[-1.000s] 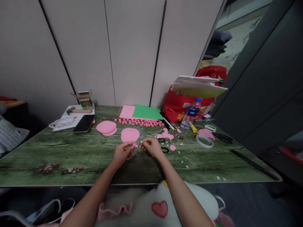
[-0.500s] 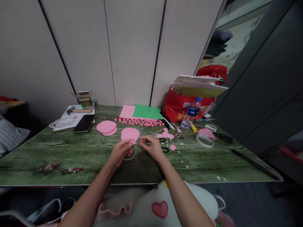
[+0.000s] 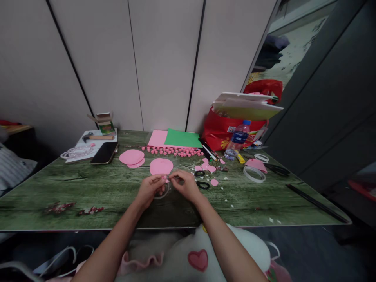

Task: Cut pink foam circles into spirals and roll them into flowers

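Observation:
My left hand (image 3: pixel 151 187) is closed in a pinch on a small pink paper piece (image 3: pixel 165 178), held just above the table. Thumb and fingers of my right hand (image 3: pixel 185 184) are pinched together at that piece's right edge; whatever lies between them is too small to make out. Behind my left fingers a clear tape roll (image 3: pixel 165 192) shows in part. Overlapping pink paper circles (image 3: pixel 161 166) lie just beyond my hands. Black-handled scissors (image 3: pixel 202 185) rest beside my right hand, their blades hidden by it.
Rows of small pink paper pieces (image 3: pixel 176 151) lie before pink and green sheets (image 3: pixel 183 138). At left are a phone (image 3: pixel 105 152) and a hammer (image 3: pixel 100 137). A water bottle (image 3: pixel 237 141), red bag (image 3: pixel 213 131) and another tape roll (image 3: pixel 254 174) stand or lie right.
My right hand has moved left, and its fingertips now meet the pink paper piece in my left hand. The left hand has stayed nearly in place.

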A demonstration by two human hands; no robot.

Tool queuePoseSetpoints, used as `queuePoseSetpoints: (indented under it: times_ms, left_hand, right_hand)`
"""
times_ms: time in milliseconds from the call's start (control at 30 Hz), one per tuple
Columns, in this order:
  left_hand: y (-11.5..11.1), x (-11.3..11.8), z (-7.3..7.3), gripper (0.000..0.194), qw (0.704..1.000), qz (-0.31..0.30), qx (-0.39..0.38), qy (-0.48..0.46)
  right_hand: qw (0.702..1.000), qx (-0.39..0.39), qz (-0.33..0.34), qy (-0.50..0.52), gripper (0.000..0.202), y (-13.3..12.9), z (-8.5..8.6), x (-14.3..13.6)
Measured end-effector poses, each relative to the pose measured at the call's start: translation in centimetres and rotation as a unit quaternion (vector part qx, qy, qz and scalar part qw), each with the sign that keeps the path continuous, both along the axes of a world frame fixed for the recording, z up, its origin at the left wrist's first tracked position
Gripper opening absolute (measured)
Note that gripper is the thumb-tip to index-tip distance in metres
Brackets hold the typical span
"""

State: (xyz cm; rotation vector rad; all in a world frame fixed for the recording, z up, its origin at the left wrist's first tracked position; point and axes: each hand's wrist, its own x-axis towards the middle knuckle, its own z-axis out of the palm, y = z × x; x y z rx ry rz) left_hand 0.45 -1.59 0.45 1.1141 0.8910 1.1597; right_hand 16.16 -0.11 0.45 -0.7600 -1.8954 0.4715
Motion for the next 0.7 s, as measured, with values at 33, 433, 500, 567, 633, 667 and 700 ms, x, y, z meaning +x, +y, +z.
queuePoseSetpoints:
  times_ms: [33, 433, 500, 567, 633, 667, 700]
  left_hand:
    - [0.04, -0.04, 0.00, 0.030, 1.000, 0.007, -0.001, -0.006]
    - [-0.04, -0.10, 0.29, 0.029, 1.000, -0.017, -0.013, -0.009]
    - [-0.06, -0.12, 0.32, 0.029, 0.999, -0.027, -0.016, -0.013]
    - [-0.07, -0.14, 0.27, 0.029, 0.999, -0.034, -0.016, -0.016]
    - [-0.06, -0.16, 0.15, 0.029, 0.999, -0.038, -0.013, -0.016]
    - [-0.06, -0.16, 0.08, 0.029, 0.999, -0.041, -0.012, -0.016]
    - [-0.06, -0.16, 0.00, 0.029, 0.999, -0.043, -0.010, -0.016]
  right_hand:
    - [1.000, -0.005, 0.007, -0.004, 0.012, -0.11, 0.07, -0.01]
    - [0.999, 0.025, -0.006, -0.029, 0.013, 0.02, -0.13, 0.00]
    - [0.999, 0.023, -0.008, -0.027, 0.013, 0.01, -0.08, 0.04]
    - [0.999, 0.024, -0.008, -0.022, 0.012, -0.04, 0.00, 0.08]
    - [1.000, 0.023, -0.005, -0.016, 0.012, -0.08, 0.06, 0.11]
    - [1.000, 0.023, -0.005, -0.014, 0.012, -0.09, 0.08, 0.12]
    - [1.000, 0.022, -0.004, -0.012, 0.012, -0.09, 0.07, 0.13]
